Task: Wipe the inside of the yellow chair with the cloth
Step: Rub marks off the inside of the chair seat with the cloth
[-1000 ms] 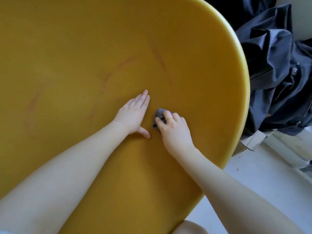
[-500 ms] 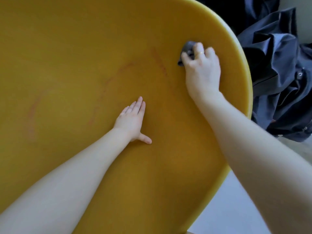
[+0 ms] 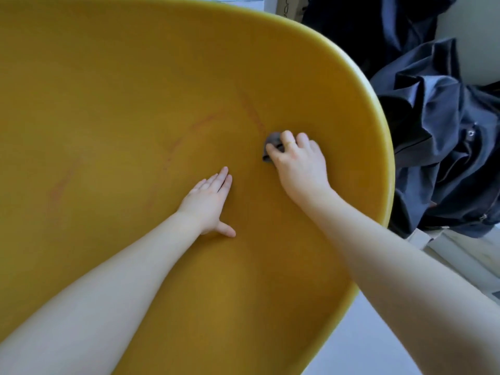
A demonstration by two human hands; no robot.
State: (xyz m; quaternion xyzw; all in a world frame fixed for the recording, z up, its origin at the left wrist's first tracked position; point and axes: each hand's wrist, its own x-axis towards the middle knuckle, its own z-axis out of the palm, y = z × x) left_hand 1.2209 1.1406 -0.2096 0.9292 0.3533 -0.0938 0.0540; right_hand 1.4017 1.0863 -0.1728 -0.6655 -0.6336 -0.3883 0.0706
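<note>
The yellow chair [image 3: 121, 90] fills most of the view as a wide curved shell, with faint reddish streaks across its inside. My right hand [image 3: 299, 162] presses a small grey cloth [image 3: 272, 143] against the shell's right side, a little inside the rim; only a dark bunch of the cloth shows past my fingertips. My left hand [image 3: 209, 201] lies flat on the inside of the shell near the middle, fingers together, thumb out, holding nothing.
A heap of dark blue clothing [image 3: 443, 136] lies just beyond the chair's right rim. Below it are pale boards [image 3: 460, 255] and a light floor [image 3: 365, 345]. A cardboard box [image 3: 290, 9] shows at the top edge.
My right hand swept the cloth from the middle up to the rim, then came back down and inward to the right side. My left hand has stayed flat in place.
</note>
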